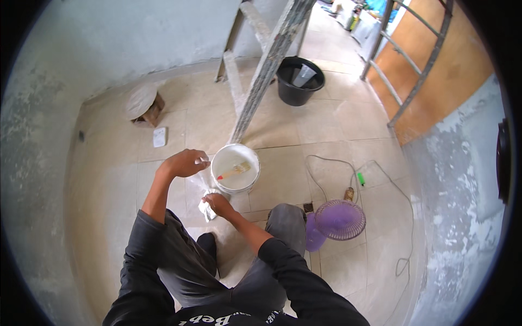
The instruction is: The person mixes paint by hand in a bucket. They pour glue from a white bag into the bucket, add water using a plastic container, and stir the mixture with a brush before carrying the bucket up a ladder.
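Beige tiled floor [326, 130], white bucket [235, 168], ladder [266, 70]

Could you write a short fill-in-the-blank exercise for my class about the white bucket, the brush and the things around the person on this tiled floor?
1. The brush with the wooden handle lies inside the ____ bucket.
2. The small fan on the floor beside the person's right knee is ____ in colour.
3. The left hand is at the rim of the white bucket, and the right hand rests on a crumpled piece of ____ plastic.
4. Beyond the ladder stands a ____ bucket.

Missing words: white; purple; clear; black
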The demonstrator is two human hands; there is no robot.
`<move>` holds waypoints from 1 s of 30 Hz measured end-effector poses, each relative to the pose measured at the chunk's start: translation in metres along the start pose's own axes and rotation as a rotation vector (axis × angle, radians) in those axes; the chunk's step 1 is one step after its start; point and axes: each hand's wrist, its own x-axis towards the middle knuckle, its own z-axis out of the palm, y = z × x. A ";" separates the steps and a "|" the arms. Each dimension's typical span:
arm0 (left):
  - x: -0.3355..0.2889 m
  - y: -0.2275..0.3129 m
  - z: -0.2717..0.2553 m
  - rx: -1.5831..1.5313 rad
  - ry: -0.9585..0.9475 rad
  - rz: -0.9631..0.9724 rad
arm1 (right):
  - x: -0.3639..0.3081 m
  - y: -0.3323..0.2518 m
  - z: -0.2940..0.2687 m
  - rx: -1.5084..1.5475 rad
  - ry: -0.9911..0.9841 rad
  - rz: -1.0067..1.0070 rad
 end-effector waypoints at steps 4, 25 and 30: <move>0.035 0.013 -0.005 -0.060 0.032 0.102 | -0.017 0.016 -0.003 -0.004 -0.051 0.064; 0.070 -0.012 -0.047 0.081 -0.059 0.172 | -0.038 0.006 0.005 -0.205 0.039 0.349; 0.071 -0.030 -0.051 0.059 -0.083 0.115 | -0.047 -0.029 -0.023 -0.128 -0.217 0.644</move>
